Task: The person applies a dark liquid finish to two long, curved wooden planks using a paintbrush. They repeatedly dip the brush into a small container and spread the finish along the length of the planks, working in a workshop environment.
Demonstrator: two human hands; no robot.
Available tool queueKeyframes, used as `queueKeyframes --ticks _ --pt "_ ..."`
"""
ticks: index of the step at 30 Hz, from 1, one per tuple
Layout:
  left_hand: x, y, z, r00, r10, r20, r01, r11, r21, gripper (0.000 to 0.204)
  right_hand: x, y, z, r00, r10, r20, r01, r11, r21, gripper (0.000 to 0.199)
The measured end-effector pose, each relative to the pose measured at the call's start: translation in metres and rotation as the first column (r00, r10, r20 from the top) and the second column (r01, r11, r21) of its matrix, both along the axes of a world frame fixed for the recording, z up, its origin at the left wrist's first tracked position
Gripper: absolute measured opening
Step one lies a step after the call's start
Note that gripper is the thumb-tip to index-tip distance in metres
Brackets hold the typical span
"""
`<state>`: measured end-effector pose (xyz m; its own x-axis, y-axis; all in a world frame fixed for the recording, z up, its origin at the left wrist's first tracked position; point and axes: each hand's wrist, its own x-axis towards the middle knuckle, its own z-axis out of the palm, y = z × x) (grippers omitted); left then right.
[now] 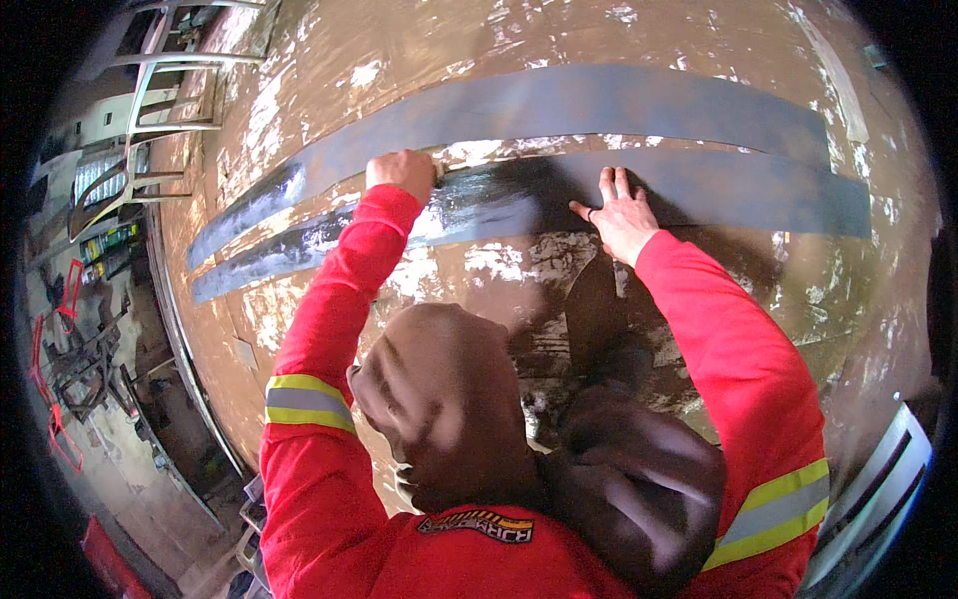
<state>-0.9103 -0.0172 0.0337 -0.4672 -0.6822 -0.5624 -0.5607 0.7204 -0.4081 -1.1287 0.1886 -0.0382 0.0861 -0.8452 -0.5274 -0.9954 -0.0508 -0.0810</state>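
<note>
Two long, flat grey-blue strips lie one beyond the other on a worn brown surface, the far strip (pixel 679 103) and the near strip (pixel 768 195). My left hand (pixel 401 172) is closed in a fist at the upper edge of the near strip, left of its middle. What it holds is hidden, though a small dark edge shows by its fingers. Around it the strip looks dark and glossy, with streaks. My right hand (pixel 627 218) presses its spread fingers onto the near strip, right of the middle. Its fingertips touch the strip and it holds nothing.
My bent knees in dark trousers (pixel 439 399) are close below the strips. Pale metal frames (pixel 150 125) stand at the upper left. Red frames (pixel 70 290) and dark scrap are lower left, past the surface's edge. A pale slatted piece (pixel 878 489) stands at the lower right.
</note>
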Motion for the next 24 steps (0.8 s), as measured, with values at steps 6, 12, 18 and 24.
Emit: queueKeyframes --ticks 6,12,18,24 --pt "-0.042 0.033 0.008 0.910 0.132 -0.393 -0.007 0.953 0.304 0.019 -0.001 0.000 0.003 1.000 -0.007 0.008 0.007 1.000 0.011 0.050" --pt "0.064 -0.003 -0.009 0.997 0.066 0.037 -0.070 0.991 0.118 0.022 0.000 -0.003 0.006 1.000 -0.015 0.018 0.014 1.000 0.024 0.052" --pt "0.065 0.014 0.006 0.990 0.133 0.040 -0.135 0.988 0.069 0.017 -0.002 0.002 0.003 1.000 -0.004 0.013 0.004 1.000 0.008 0.054" --pt "-0.003 0.053 0.013 0.873 0.154 -0.463 0.000 0.949 0.316 0.018 0.001 -0.003 0.007 0.999 0.037 -0.032 -0.036 0.998 0.052 0.056"
